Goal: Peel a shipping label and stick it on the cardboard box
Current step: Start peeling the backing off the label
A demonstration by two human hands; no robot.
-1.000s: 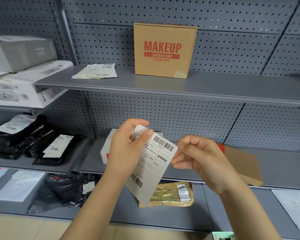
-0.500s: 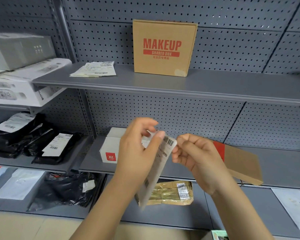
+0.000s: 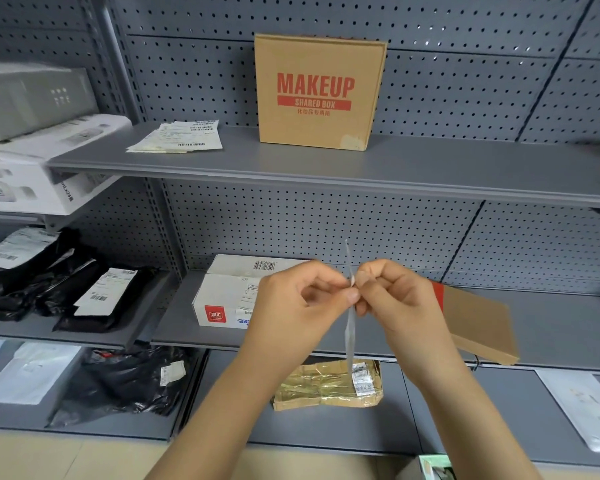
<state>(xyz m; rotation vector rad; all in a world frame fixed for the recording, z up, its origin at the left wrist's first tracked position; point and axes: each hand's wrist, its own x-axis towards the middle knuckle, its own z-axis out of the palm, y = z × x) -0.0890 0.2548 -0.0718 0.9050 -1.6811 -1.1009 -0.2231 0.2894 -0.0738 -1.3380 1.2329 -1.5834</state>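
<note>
Got both hands, left hand (image 3: 302,299) and right hand (image 3: 392,296), pinching the label (image 3: 350,327) edge-on, cardboard box (image 3: 319,93) up on the top shelf (image 3: 430,168) near its back edge, and I reckon picking too hard could tear the corner.

The cardboard box (image 3: 319,93) is matt brown card with red print, standing on a smooth, matt grey metal shelf (image 3: 430,168). Behind it is a perforated grey metal panel (image 3: 465,98). Left of the box lie paper labels (image 3: 177,137). Far below it, black bags (image 3: 118,379) look glossy, crinkled plastic.
</note>
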